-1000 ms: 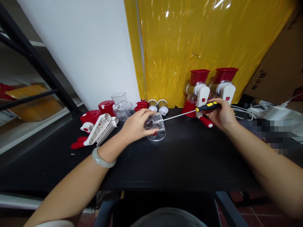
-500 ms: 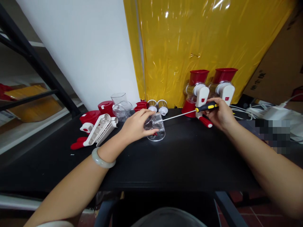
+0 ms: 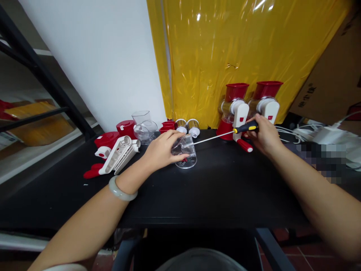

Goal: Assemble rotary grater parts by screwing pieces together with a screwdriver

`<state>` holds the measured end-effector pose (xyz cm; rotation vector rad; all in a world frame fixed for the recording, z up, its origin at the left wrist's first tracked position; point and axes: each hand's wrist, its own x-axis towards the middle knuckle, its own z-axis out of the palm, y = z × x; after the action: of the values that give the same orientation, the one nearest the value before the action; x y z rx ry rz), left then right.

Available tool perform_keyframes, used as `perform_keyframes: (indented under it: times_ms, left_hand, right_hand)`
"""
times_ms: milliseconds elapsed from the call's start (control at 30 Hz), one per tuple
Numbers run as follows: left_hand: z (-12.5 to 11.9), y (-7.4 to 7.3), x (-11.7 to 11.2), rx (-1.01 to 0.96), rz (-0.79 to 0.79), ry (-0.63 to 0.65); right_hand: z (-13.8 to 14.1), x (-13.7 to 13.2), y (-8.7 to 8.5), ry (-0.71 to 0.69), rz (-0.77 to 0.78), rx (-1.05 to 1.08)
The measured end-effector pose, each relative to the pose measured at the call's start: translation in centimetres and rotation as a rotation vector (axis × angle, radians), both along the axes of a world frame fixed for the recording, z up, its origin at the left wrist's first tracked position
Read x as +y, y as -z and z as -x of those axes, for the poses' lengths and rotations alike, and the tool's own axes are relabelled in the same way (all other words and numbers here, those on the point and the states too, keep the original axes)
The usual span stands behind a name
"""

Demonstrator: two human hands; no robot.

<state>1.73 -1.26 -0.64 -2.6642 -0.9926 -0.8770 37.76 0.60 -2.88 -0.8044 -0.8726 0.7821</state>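
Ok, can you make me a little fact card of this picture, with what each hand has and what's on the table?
Left hand: holding a clear plastic part
Right hand: gripping a black-and-yellow screwdriver
Screwdriver tip: at the clear part; exact contact unclear
Table: black
Far side: two metal drums
Left side: white cranks with red grips
Right side: two upright red-and-white machines

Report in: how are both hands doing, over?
Left hand holding transparent part. Right hand gripping screwdriver, shaft reaching that part. Nothing seen blocking the shaft.
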Motion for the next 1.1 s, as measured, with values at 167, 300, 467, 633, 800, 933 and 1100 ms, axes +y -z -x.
perform_keyframes:
  times_ms: [167,300,467,633,800,933,1100]
  left_hand:
    - [0.01,0.03,0.05,0.016,-0.006,-0.004]
    - [0.01,0.08,0.09,0.008,-0.015,-0.001]
    - [0.00,0.07,0.09,0.007,-0.016,0.002]
    - [0.03,0.09,0.11,0.006,-0.019,0.007]
    - [0.05,0.11,0.11,0.009,-0.020,0.010]
    - [0.02,0.10,0.09,0.006,-0.018,0.009]
    - [0.00,0.09,0.08,0.003,-0.015,0.004]
  right_hand:
    - [0.29,-0.07,-0.36,0.027,0.093,0.004]
    - [0.41,-0.45,-0.75,-0.042,0.100,0.112]
    - [-0.25,-0.64,-0.45,-0.154,0.037,0.117]
    - [-0.45,-0.37,0.02,-0.121,-0.010,-0.027]
    - [-0.21,-0.25,0.12,-0.106,-0.015,-0.100]
    - [-0.03,-0.29,-0.37,-0.087,0.077,0.029]
    - [0.24,-0.31,-0.67,-0.087,0.106,0.172]
